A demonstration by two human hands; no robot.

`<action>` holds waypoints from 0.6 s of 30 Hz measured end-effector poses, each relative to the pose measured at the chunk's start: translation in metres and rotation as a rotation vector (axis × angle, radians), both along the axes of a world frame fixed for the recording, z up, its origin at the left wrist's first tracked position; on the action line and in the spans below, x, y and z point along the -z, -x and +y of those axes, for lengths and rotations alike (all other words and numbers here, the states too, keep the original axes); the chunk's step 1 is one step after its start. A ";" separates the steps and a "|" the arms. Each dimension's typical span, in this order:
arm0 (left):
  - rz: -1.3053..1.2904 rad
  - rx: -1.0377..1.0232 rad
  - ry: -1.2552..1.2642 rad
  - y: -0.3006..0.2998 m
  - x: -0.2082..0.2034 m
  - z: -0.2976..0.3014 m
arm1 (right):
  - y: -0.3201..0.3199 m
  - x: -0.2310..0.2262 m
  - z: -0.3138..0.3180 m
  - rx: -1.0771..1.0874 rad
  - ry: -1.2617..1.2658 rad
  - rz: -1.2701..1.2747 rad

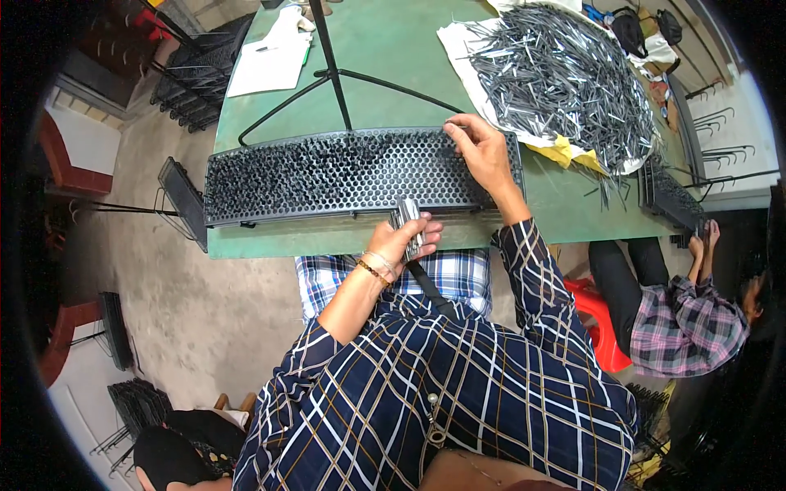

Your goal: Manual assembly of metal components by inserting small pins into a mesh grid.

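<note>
A long black perforated panel [385, 176] lies across the near side of the green table. Dark pieces crowd the holes in its left part; round holes show bare toward the middle and right. My left hand [391, 240], with bracelets at the wrist, is wrapped round a bundle of thin grey-black strips [407, 214] just off the panel's front edge. Above the panel's right part, my right hand [483, 151] has thumb and fingertips pinched together near the far edge. Whatever sits between those fingertips is too small to make out.
A heap of loose strips [565, 82] lies on white sacking at the far right. Black metal rods [332, 74] rise behind the panel, and a white paper [266, 69] lies far left. A person in a plaid shirt [679, 327] works at another panel [667, 196] on the right.
</note>
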State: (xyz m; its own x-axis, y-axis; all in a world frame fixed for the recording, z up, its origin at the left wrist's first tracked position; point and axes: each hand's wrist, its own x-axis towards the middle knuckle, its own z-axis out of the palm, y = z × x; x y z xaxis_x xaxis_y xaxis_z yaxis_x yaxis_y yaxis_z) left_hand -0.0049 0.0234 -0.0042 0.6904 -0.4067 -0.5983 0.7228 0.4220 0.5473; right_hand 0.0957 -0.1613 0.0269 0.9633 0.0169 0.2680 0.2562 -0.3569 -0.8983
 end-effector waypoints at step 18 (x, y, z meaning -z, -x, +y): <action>0.038 -0.033 -0.033 0.001 0.001 0.002 | -0.001 0.014 0.004 0.020 0.327 -0.329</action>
State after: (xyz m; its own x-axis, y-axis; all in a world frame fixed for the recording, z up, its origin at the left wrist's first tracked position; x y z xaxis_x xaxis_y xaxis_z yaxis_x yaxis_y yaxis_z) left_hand -0.0059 0.0252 -0.0051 0.6799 -0.3637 -0.6368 0.7292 0.4279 0.5341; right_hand 0.0970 -0.1573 0.0127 0.8288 0.1337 0.5433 0.4991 -0.6155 -0.6100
